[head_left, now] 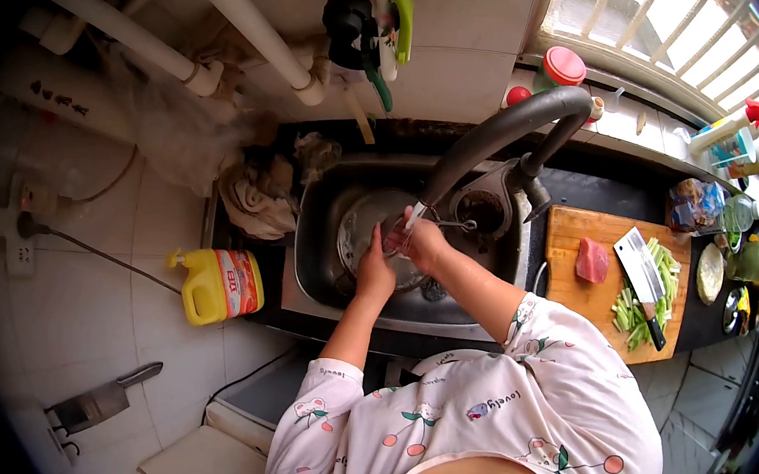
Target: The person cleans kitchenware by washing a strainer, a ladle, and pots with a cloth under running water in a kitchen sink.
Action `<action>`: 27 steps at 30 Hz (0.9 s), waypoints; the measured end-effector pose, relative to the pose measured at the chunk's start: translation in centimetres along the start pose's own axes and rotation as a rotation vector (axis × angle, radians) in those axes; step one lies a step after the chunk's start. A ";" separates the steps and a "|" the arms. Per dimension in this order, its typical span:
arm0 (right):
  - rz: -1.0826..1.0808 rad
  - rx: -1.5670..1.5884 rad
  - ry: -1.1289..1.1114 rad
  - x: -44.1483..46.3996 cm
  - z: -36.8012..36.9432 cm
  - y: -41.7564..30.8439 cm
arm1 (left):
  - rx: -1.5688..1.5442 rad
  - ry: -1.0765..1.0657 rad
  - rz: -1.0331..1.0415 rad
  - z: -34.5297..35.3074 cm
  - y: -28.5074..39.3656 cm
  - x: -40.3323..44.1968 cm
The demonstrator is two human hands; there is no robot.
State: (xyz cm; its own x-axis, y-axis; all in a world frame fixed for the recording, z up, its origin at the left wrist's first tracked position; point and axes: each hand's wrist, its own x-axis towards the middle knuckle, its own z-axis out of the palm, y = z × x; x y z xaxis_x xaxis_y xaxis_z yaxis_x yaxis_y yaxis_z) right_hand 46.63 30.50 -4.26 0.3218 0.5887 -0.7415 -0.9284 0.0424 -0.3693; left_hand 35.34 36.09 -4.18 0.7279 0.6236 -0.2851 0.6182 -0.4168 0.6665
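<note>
Under the tap (499, 139), both of my hands are close together over the sink (307, 276), with water running at them. My left hand (375, 266) is upright with its fingers stretched out, and nothing shows in it. My right hand (424, 246) reaches in from the right, palm toward the left hand, its fingers loosely apart and partly blurred by the water. I cannot tell whether the two hands touch. A round metal basin (349, 241) lies in the sink below them.
Right of the sink, a wooden cutting board (565, 301) bears a piece of meat (592, 260), a cleaver (640, 267) and chopped green stalks (666, 265). A yellow detergent jug (203, 298) and a crumpled cloth (255, 202) are on the left. A red-lidded jar (562, 67) stands on the sill.
</note>
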 end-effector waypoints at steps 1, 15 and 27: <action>-0.130 -0.283 -0.123 -0.4 0.1 1.4 | -0.133 -0.076 -0.105 -0.3 0.1 0.3; -1.144 -2.157 -0.237 -7.0 -5.6 -0.9 | -1.074 -0.455 -0.561 -3.3 -1.5 -2.3; -1.229 -1.764 -0.056 -9.9 -8.2 0.5 | 0.333 0.165 0.155 -6.6 -2.1 -3.7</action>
State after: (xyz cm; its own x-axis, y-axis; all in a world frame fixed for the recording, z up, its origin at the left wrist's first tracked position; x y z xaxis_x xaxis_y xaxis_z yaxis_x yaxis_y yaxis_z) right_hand 44.52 18.02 -1.70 0.4329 0.8749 0.2169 0.7955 -0.2576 -0.5485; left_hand 29.33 39.02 0.06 0.7793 0.6231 -0.0665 0.5870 -0.6886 0.4257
